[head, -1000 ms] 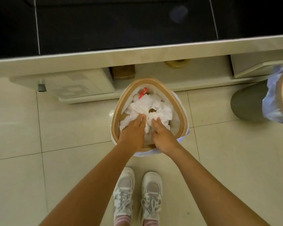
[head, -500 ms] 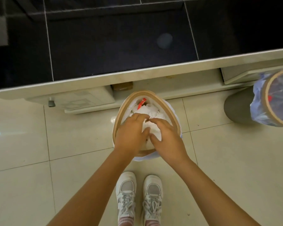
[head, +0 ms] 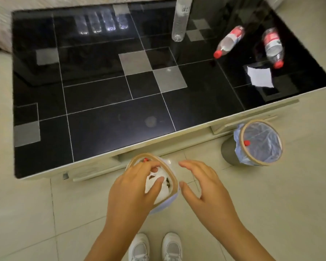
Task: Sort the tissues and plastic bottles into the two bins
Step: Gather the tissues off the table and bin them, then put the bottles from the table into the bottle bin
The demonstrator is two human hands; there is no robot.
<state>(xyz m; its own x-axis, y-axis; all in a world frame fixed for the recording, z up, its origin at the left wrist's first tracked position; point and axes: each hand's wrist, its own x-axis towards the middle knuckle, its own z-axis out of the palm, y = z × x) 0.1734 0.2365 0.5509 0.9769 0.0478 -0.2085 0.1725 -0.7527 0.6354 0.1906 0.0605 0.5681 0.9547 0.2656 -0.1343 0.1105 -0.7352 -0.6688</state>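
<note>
At the bottom edge, below both hands, stand the person's two white sneakers (head: pixel 155 247) on the tiled floor (head: pixel 26 213). The left hand (head: pixel 134 187) hovers over the near bin (head: pixel 174 182), its grip curled loosely with nothing grasped, the thumb lying above the white tissues (head: pixel 158 185) that fill this bin; a small red thing (head: pixel 145 159) shows at the far rim, too small to identify. The right hand (head: pixel 205 187) is just to the right of this bin, its grip released, fingers spread and empty. Farther to the right of the right hand stands the second bin (head: pixel 228 153) with a pale blue liner, and a red bottle cap (head: pixel 246 143) shows inside it. Beyond both hands is the black glass bench (head: pixel 102 119). On its far right part lie one flat tissue (head: pixel 260 77), two plastic bottles with red caps (head: pixel 229 42) (head: pixel 273 47), and one clear plastic bottle (head: pixel 181 21) farther left.
</note>
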